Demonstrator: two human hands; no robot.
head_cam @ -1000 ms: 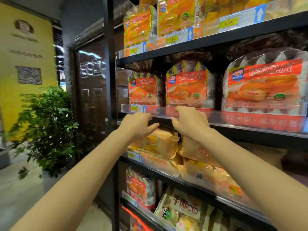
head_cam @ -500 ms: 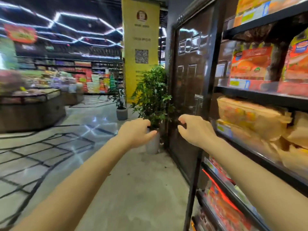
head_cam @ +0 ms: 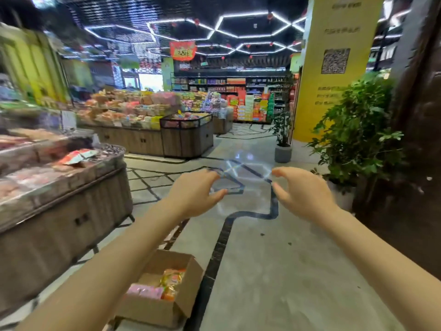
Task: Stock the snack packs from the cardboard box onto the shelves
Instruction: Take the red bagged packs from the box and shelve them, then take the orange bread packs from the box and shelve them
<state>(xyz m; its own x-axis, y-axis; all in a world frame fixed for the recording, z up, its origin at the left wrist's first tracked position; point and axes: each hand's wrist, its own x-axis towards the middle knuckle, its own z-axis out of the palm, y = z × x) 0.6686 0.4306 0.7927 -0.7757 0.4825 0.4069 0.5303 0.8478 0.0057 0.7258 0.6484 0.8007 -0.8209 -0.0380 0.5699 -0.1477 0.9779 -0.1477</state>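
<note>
The open cardboard box (head_cam: 181, 304) sits on the floor at the lower middle, partly behind my left forearm. Inside it lie snack packs (head_cam: 170, 281), orange and pink ones showing. My left hand (head_cam: 194, 193) and my right hand (head_cam: 300, 194) hover side by side in mid-air well above and beyond the box. Both have loosely curled fingers and hold nothing. The shelves are out of view.
A wooden display counter (head_cam: 62, 211) heaped with packaged goods runs along the left. A large potted plant (head_cam: 358, 137) stands at the right beside a yellow pillar (head_cam: 334, 68), with a smaller plant (head_cam: 282, 139) farther back. Tiled floor stretches ahead between them.
The view has swung left, away from the shelves to the store aisle. The cardboard box has come into view below. Both hands left the shelf and stay empty.
</note>
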